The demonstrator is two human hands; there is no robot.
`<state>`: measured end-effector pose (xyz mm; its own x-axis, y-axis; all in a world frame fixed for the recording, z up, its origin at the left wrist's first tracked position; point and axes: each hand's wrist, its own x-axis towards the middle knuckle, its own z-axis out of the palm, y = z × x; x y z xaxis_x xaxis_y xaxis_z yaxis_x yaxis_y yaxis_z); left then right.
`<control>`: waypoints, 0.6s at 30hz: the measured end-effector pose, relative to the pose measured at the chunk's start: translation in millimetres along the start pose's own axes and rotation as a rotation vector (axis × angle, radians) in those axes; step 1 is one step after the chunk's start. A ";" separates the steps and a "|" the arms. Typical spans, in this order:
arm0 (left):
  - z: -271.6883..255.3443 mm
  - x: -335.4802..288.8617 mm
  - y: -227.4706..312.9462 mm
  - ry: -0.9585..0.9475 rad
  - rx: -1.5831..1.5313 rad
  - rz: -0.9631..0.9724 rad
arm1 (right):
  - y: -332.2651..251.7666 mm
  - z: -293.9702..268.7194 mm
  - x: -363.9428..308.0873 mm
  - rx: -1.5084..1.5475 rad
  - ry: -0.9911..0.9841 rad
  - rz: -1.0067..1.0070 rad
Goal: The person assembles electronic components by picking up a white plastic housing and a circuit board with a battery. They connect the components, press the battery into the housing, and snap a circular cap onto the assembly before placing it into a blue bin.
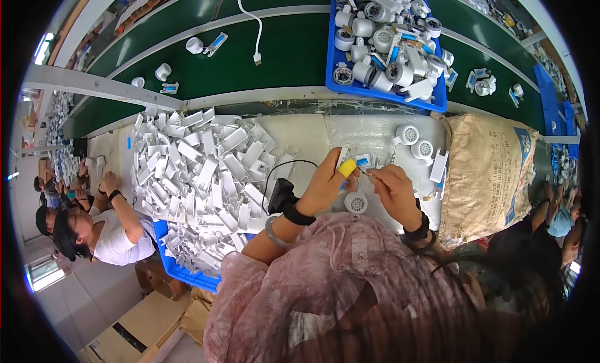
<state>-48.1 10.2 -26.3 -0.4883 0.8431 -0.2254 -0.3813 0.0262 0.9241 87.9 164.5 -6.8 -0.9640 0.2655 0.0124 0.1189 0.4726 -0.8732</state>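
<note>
My left hand (325,186) is closed around a narrow white plastic piece (342,155), with a yellow cover (347,168) at a fingertip. Close by on the right, my right hand (395,191) pinches something small and thin that I cannot make out. The fingertips of both hands almost meet over a small part with a blue piece (362,162). Just below them lies a white round head with a slotted grille (356,202). Two similar grille heads (407,135) sit beyond my right hand, and a long white plastic housing (439,166) lies to its right.
Left of my hands is a big heap of white plastic housings (209,160), spilling over a blue bin (181,272). A blue crate (387,94) of round heads stands on the green conveyor (287,56). A brown sack (484,175) lies at right. A co-worker (103,228) works at far left.
</note>
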 end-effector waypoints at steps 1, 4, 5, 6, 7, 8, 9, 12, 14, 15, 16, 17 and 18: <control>1.6 0.0 0.1 0.064 0.024 -0.024 | -1.7 2.2 1.1 -0.145 0.146 -0.095; -2.0 -0.5 -1.1 0.036 0.119 0.009 | -5.6 4.3 0.8 -0.213 0.338 -0.136; -0.7 -1.5 0.4 0.039 0.120 0.008 | -6.5 5.5 0.1 -0.136 0.383 -0.083; 2.3 -2.8 3.3 0.034 0.008 -0.085 | -6.4 8.0 0.1 -0.134 0.381 -0.084; 4.8 -3.4 5.8 0.029 -0.105 -0.175 | -6.1 10.5 0.6 -0.070 0.371 -0.078; 5.6 -3.9 5.6 0.030 -0.106 -0.175 | -5.8 12.6 1.2 -0.006 0.361 -0.072; 6.2 -4.6 5.2 0.000 -0.089 -0.155 | -5.8 14.1 1.5 -0.006 0.360 -0.072; 9.5 -7.7 -0.4 -0.037 -0.063 -0.096 | -8.6 15.0 3.0 -0.002 0.347 -0.114; 11.6 -8.3 5.3 -0.046 -0.049 -0.060 | -11.8 12.5 5.5 -0.108 0.351 -0.259; 12.6 -9.8 10.8 -0.077 -0.021 -0.075 | -11.6 13.0 5.3 -0.108 0.350 -0.258; 13.1 -11.1 15.4 -0.106 0.006 -0.088 | -11.4 14.2 5.0 -0.111 0.375 -0.268; 12.1 -11.7 11.9 -0.103 0.006 -0.088 | -11.1 15.4 4.8 -0.115 0.400 -0.279; 10.8 -12.3 5.5 -0.100 0.058 -0.039 | -10.3 16.5 4.5 -0.113 0.397 -0.280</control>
<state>-35.7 5.8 -15.0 -0.3922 0.8901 -0.2320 -0.3508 0.0884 0.9323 78.3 147.0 -5.8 -0.8001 0.4045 0.4431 -0.0856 0.6540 -0.7517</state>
